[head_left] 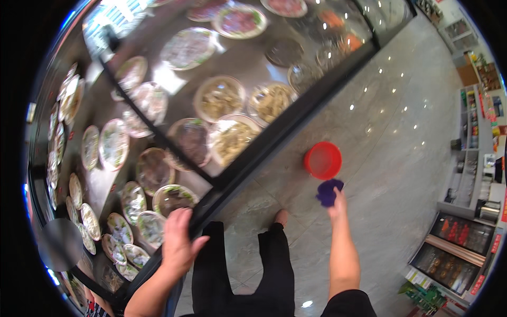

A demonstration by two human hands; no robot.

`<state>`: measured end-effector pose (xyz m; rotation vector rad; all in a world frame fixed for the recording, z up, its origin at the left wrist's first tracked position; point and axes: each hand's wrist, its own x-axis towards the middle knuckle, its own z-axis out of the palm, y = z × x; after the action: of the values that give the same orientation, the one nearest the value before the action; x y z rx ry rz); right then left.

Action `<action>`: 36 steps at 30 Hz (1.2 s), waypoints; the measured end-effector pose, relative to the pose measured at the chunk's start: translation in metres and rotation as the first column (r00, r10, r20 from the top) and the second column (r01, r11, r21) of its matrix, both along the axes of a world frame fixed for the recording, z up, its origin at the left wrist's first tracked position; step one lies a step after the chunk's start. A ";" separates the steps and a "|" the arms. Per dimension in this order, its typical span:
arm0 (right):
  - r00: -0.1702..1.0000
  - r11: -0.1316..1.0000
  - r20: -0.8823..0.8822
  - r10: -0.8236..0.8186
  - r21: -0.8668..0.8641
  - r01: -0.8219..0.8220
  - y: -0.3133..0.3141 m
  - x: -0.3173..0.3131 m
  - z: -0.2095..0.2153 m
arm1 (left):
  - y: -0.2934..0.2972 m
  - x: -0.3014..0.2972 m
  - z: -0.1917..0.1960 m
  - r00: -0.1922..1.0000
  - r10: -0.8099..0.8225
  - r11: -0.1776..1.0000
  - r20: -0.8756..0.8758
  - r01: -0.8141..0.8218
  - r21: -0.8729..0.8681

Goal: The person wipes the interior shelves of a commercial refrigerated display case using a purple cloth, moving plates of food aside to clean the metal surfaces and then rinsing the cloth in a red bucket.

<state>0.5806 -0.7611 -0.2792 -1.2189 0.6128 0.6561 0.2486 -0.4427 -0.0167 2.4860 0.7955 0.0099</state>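
Note:
My right hand (338,204) is closed on a bunched purple cloth (328,193), held out over the floor at the right. Just beyond the cloth is a round red bucket (338,161) with cloudy, pale contents, and I cannot tell whether the two touch. My left hand (179,239) lies on the edge of a glass display case, fingers stretched and thumb apart, holding nothing. Under that hand runs the black frame (203,203) of the case. Behind the glass, close to my fingertips, sits a plate of dark food (175,199).
Many plates of food, among them a bowl of pale yellowish pieces (221,99), fill the case on the left. Grey tiled floor (380,137) lies to its right. Shelves (469,132) and a tray counter (457,235) line the far right.

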 end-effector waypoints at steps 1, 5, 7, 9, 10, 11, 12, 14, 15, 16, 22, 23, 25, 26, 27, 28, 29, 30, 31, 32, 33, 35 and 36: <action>0.999 0.994 0.041 0.002 -0.113 0.003 -0.016 0.024 -0.051 | -0.002 0.002 -0.011 0.999 -0.003 1.000 -0.035 0.004 0.028; 0.925 0.710 0.291 0.244 -0.704 0.034 -0.026 0.110 -0.209 | -0.008 -0.019 -0.031 0.988 0.121 0.993 -0.098 -0.120 0.017; 0.845 0.451 0.251 0.472 -0.892 0.013 0.000 0.122 -0.249 | -0.009 -0.033 -0.029 0.973 0.163 0.984 -0.163 -0.149 0.095; 0.808 0.431 0.178 0.562 -0.896 -0.102 0.008 0.136 -0.271 | -0.007 -0.047 -0.032 0.981 0.151 0.984 -0.123 -0.137 0.110; 0.777 0.412 0.163 0.608 -0.901 -0.133 0.004 0.143 -0.291 | -0.002 -0.060 -0.038 0.989 0.141 0.988 -0.052 -0.137 0.069; 0.741 0.400 0.151 0.654 -0.901 -0.170 0.003 0.146 -0.310 | 0.002 -0.087 -0.036 0.974 0.213 0.975 -0.077 -0.207 0.085; 0.660 0.313 0.039 0.751 -0.900 -0.303 0.000 0.148 -0.328 | 0.005 -0.092 -0.038 0.968 0.238 0.969 -0.076 -0.231 0.091; 0.417 0.097 -0.166 0.894 -0.836 -0.540 -0.003 0.135 -0.358 | 0.009 -0.104 -0.039 0.950 0.299 0.950 -0.086 -0.289 0.115; 0.354 0.004 -0.170 0.920 -0.898 -0.441 0.014 0.112 -0.340 | 0.008 -0.117 -0.023 0.927 0.346 0.930 -0.143 -0.320 0.180; 0.346 -0.026 -0.175 0.922 -0.919 -0.394 0.008 0.111 -0.346 | 0.011 -0.123 -0.018 0.925 0.341 0.925 -0.170 -0.298 0.233; 0.196 -0.184 -0.211 0.958 -0.972 -0.147 -0.009 0.090 -0.372 | 0.007 -0.095 -0.017 0.931 0.297 0.910 -0.212 -0.209 0.358; 0.186 -0.192 -0.220 0.958 -0.969 -0.156 -0.013 0.082 -0.371 | 0.010 -0.088 -0.020 0.951 0.251 0.934 -0.181 -0.189 0.305; 0.161 -0.207 -0.230 0.960 -0.967 -0.145 -0.022 0.057 -0.366 | 0.018 -0.093 -0.017 0.960 0.227 0.948 -0.161 -0.181 0.261; 0.149 -0.210 -0.229 0.962 -0.968 -0.135 -0.025 0.043 -0.366 | 0.018 -0.091 -0.018 0.964 0.227 0.944 -0.140 -0.182 0.275; 0.144 -0.192 -0.211 0.967 -0.972 -0.134 -0.026 0.026 -0.366 | 0.017 -0.088 -0.020 0.967 0.225 0.940 -0.118 -0.183 0.288; 0.144 -0.174 -0.193 0.971 -0.976 -0.131 -0.029 0.009 -0.369 | 0.015 -0.081 -0.025 0.971 0.219 0.936 -0.094 -0.182 0.300; 0.140 -0.159 -0.176 0.974 -0.979 -0.127 -0.031 -0.009 -0.371 | 0.014 -0.077 -0.031 0.970 0.241 0.941 -0.025 -0.227 0.252; 0.135 -0.155 -0.172 0.976 -0.980 -0.125 -0.032 -0.026 -0.369 | 0.012 -0.075 -0.037 0.963 0.268 0.942 0.042 -0.270 0.200; 0.132 -0.153 -0.170 0.977 -0.980 -0.124 -0.033 -0.044 -0.365 | 0.013 -0.074 -0.040 0.950 0.295 0.941 0.105 -0.308 0.143; 0.133 -0.152 -0.168 0.977 -0.980 -0.126 -0.037 -0.064 -0.361 | 0.018 -0.070 -0.038 0.967 0.254 0.952 0.034 -0.256 0.168; 0.117 -0.181 -0.192 0.974 -0.979 -0.096 -0.042 -0.086 -0.358 | 0.023 -0.063 -0.033 0.977 0.210 0.961 -0.039 -0.199 0.192; 0.111 -0.182 -0.195 0.974 -0.976 -0.116 -0.042 -0.133 -0.354 | 0.031 -0.063 -0.027 0.977 0.172 0.955 -0.127 -0.134 0.264; 0.108 -0.182 -0.196 0.975 -0.975 -0.128 -0.042 -0.156 -0.351 | 0.034 -0.065 -0.026 0.974 0.175 0.942 -0.145 -0.123 0.312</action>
<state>0.4246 -0.8033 -0.6303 -2.9355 -0.8701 0.5589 0.1836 -0.4087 -0.0431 2.7317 1.1295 -0.0306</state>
